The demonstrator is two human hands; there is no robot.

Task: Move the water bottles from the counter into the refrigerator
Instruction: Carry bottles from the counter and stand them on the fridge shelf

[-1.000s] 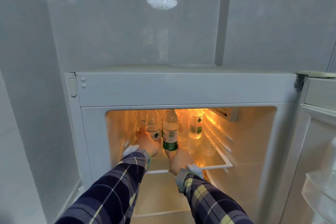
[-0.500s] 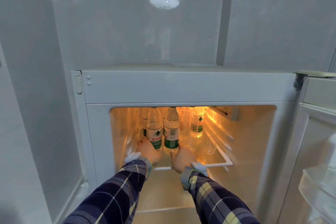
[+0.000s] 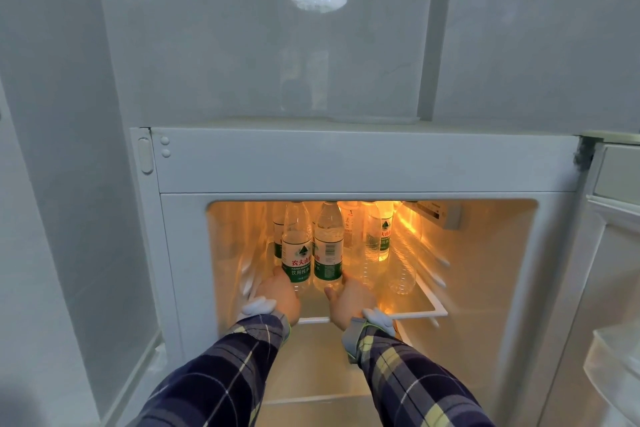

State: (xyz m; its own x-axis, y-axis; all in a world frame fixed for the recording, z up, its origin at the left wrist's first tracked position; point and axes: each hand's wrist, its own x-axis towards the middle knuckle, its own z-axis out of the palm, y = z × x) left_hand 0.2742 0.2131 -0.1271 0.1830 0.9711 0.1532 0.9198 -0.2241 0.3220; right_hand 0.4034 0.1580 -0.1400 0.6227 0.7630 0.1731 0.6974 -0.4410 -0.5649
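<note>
Both my arms reach into the open refrigerator [image 3: 363, 170]. My left hand [image 3: 278, 295] grips the base of a clear water bottle with a green label [image 3: 296, 253]. My right hand [image 3: 349, 298] grips the base of a second green-labelled bottle [image 3: 328, 250] beside it. Both bottles stand upright on the glass shelf [image 3: 408, 314], side by side near its front left. Several more bottles [image 3: 379, 236] stand behind them under the warm interior light. My fingers are hidden behind the bottles.
The refrigerator door [image 3: 616, 288] hangs open at the right, with a clear door bin [image 3: 613, 364]. A lower compartment floor [image 3: 311, 388] lies under the shelf. Grey walls [image 3: 62, 184] close in on the left and above.
Both bottles have come forward and down to stand on the shelf's front left. My hands have slid lower to the bottle bases.
</note>
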